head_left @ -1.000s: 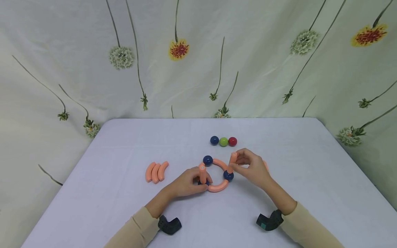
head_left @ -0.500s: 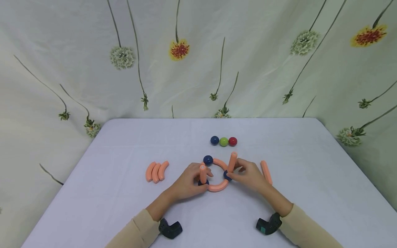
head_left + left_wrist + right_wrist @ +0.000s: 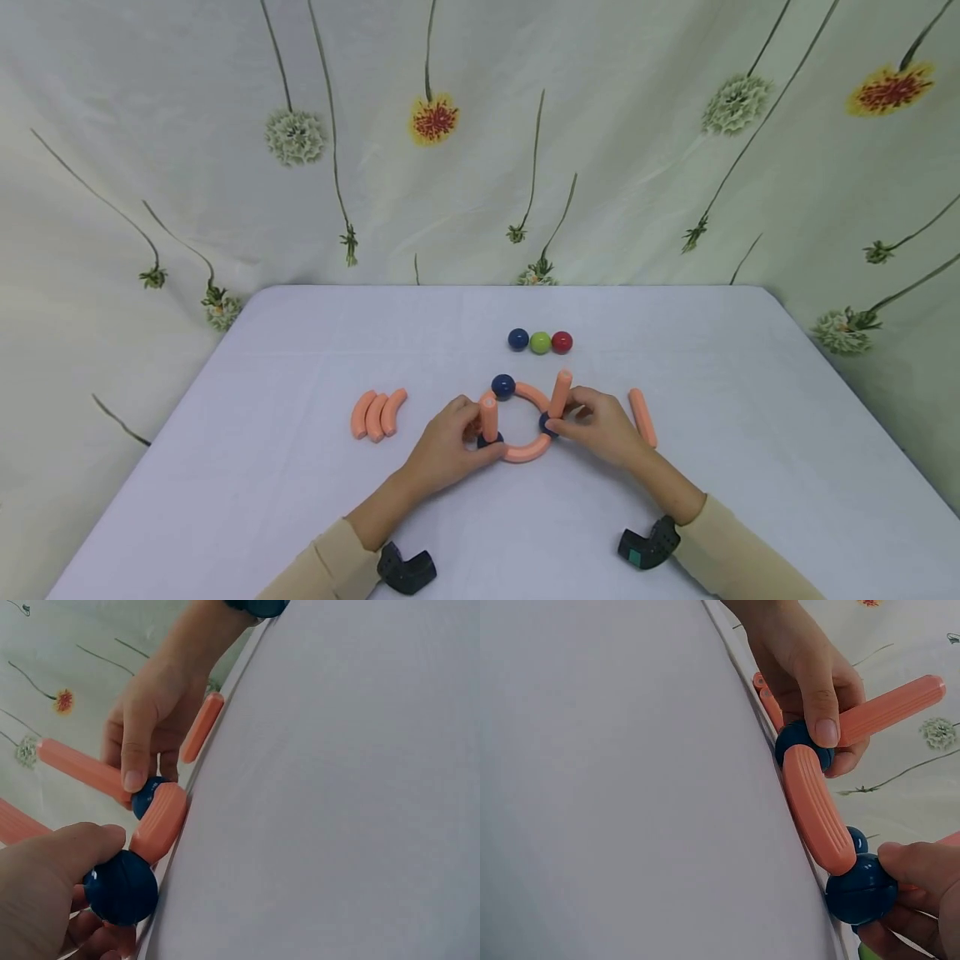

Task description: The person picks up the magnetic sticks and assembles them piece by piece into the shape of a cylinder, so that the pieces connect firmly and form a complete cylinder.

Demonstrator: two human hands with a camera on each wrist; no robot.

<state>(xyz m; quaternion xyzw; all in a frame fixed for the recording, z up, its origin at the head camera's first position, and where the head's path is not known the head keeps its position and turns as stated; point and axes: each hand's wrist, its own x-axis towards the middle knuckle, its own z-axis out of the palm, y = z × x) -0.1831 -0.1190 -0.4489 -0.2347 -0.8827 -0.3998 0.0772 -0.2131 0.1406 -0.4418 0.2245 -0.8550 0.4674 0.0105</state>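
A ring of curved orange rods (image 3: 527, 452) and blue balls lies mid-table in the head view. Two straight orange rods stand up from it, the left rod (image 3: 489, 419) and the right rod (image 3: 560, 394). My left hand (image 3: 447, 446) pinches the left blue ball (image 3: 124, 889) at the foot of its rod. With thumb and fingers my right hand (image 3: 603, 427) holds the right blue ball (image 3: 862, 889) below the other upright rod. A third blue ball (image 3: 503, 386) sits at the ring's far side, touched by neither hand.
Several loose parts lie on the white table (image 3: 247, 467). At left are three curved orange rods (image 3: 377, 415); a straight orange rod (image 3: 642, 417) lies beside the right hand. Behind the ring sit a blue ball (image 3: 518, 339), a green ball (image 3: 540, 342) and a red ball (image 3: 562, 342).
My right hand has moved down from the upright rod to the blue ball beneath it, uncovering the loose straight rod. The left hand's fingers have drawn back a little around its ball.
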